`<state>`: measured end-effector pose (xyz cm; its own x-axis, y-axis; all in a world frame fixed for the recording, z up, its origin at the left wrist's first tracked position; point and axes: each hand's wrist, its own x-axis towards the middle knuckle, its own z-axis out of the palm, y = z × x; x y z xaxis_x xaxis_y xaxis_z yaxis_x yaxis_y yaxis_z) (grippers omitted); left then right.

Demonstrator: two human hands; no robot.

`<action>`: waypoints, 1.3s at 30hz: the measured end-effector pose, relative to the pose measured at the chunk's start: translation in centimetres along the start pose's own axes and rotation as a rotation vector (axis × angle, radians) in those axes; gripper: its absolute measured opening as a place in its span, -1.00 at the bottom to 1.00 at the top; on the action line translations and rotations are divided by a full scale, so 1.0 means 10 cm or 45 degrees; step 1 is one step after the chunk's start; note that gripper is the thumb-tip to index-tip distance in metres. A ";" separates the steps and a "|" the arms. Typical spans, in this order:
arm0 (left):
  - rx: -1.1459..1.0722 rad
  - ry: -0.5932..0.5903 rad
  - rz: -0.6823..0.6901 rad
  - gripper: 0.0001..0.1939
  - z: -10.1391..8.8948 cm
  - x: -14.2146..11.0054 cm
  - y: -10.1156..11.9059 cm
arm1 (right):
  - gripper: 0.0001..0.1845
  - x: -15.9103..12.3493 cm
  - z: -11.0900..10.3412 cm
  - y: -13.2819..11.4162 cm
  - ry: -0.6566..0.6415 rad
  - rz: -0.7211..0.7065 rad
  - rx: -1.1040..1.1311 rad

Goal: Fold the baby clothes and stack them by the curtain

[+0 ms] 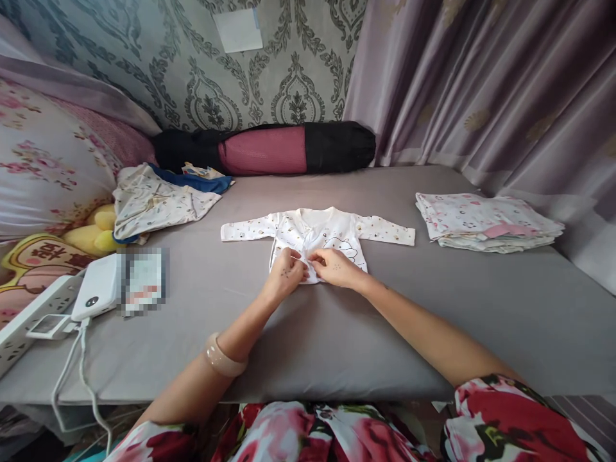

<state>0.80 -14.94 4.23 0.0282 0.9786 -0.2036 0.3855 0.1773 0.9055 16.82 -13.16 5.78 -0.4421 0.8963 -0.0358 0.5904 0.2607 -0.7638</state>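
A small white baby shirt (332,229) with a printed pattern lies flat on the grey bed surface (337,321), sleeves spread to both sides. My left hand (287,271) and my right hand (337,266) meet at the shirt's lower front. Both have their fingers pinched on the fabric near its middle hem. A pale bangle (222,357) sits on my left wrist.
A stack of folded baby clothes (486,221) lies at the right. Loose garments (154,199) are heaped at the left by a floral pillow (43,160). A black and pink roll bag (269,149) lies along the wall. A white device (96,289) with cables sits at the left edge.
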 end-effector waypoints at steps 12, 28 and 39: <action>0.569 0.116 0.401 -0.60 0.08 -0.01 -0.05 | -0.40 -0.12 -0.21 0.46 0.232 0.031 -0.784; 0.909 0.388 0.360 -0.79 -0.08 -0.12 -0.04 | -0.67 0.36 -0.59 -0.06 -0.055 0.087 -0.676; 0.937 0.350 0.012 -0.76 -0.39 -0.06 -0.20 | -0.76 1.57 -0.31 0.00 -0.040 0.536 -0.704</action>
<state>-3.56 -15.48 3.99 -0.1577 0.9874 -0.0105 0.9009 0.1482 0.4079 11.94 1.96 7.21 -0.1144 0.9527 -0.2816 0.9695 0.0452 -0.2408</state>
